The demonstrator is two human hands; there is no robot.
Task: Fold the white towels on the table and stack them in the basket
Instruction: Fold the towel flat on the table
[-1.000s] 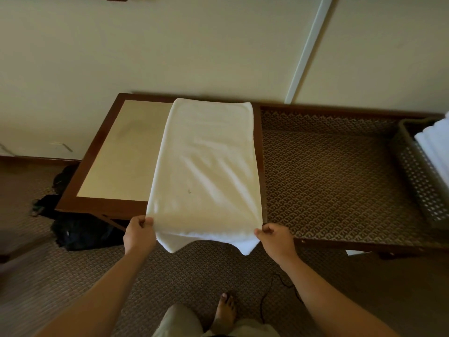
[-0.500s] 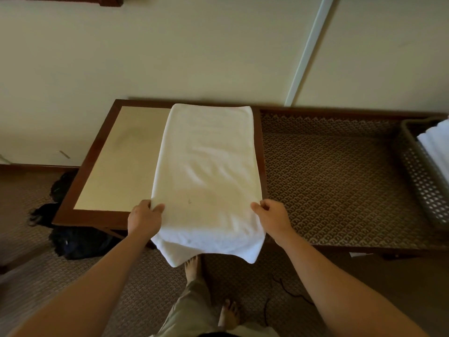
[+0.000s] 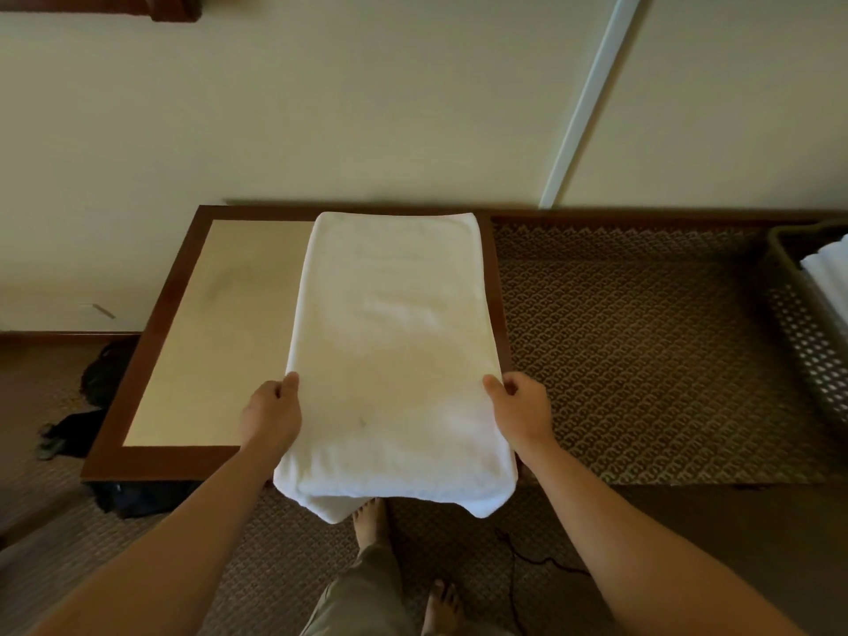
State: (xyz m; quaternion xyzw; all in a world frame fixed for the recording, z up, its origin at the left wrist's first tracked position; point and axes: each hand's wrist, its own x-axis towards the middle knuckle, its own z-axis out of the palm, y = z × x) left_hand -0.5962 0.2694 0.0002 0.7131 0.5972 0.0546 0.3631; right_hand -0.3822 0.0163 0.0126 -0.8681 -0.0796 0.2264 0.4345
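A white towel (image 3: 394, 342), folded lengthwise, lies along the right side of the wooden table (image 3: 215, 323), and its near end hangs over the front edge. My left hand (image 3: 270, 413) grips the towel's left edge near the front. On the opposite edge my right hand (image 3: 521, 408) grips it at the same height. A grey perforated basket (image 3: 812, 342) stands at the far right on the patterned bench, with folded white towels (image 3: 826, 273) inside.
The table's tan top is bare left of the towel. A patterned woven bench surface (image 3: 642, 342) stretches right to the basket. A dark bag (image 3: 110, 397) lies on the floor at the left. My bare feet (image 3: 371, 521) and a black cable (image 3: 527, 557) are below.
Both hands have slid forward along the towel's side edges, from its near corners to about a third of the way up. The towel's near end now droops over the table's front edge.
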